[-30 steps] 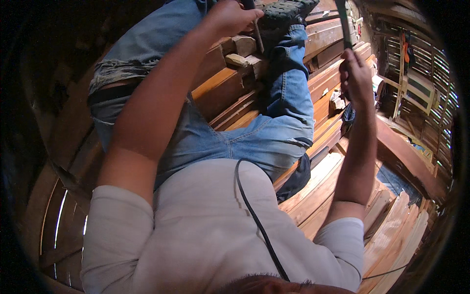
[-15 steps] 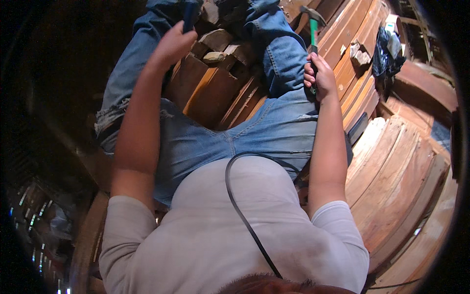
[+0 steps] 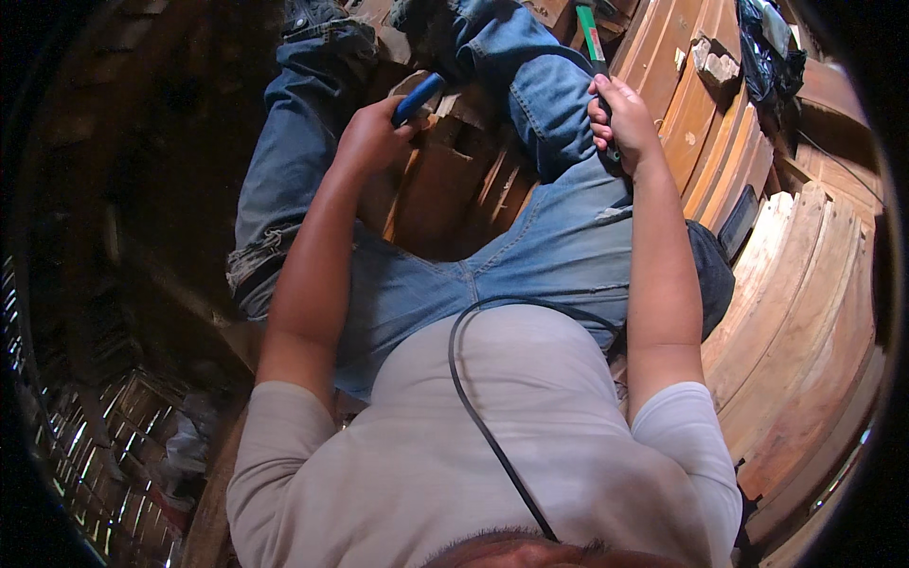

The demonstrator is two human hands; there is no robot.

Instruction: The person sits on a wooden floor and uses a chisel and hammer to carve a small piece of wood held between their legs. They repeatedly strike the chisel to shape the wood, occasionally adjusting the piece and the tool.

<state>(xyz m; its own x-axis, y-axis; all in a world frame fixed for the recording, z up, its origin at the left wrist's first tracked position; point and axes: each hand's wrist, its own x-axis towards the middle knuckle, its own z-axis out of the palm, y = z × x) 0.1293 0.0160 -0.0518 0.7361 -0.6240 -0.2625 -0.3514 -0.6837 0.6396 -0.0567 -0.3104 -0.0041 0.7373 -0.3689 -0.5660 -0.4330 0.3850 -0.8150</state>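
Observation:
My left hand is closed around a thick blue cylindrical handle, which slants up to the right. Whatever tool it belongs to does not show. Over my right thigh, my right hand grips a hammer by its black grip. The hammer's green shaft points up and its head lies beyond the top edge. Between my legs, below and beside the left hand, are brown wooden pieces, some standing on edge.
Long orange-brown boards lie right of my leg, with a pale broken chunk on them. A black plastic bag sits beyond. Pale planks are stacked at right. A black cable crosses my shirt.
My left hand has moved right and slightly down, tilting the blue handle from upright to slanted. The hammer has shifted up in the picture, so its head has left the view.

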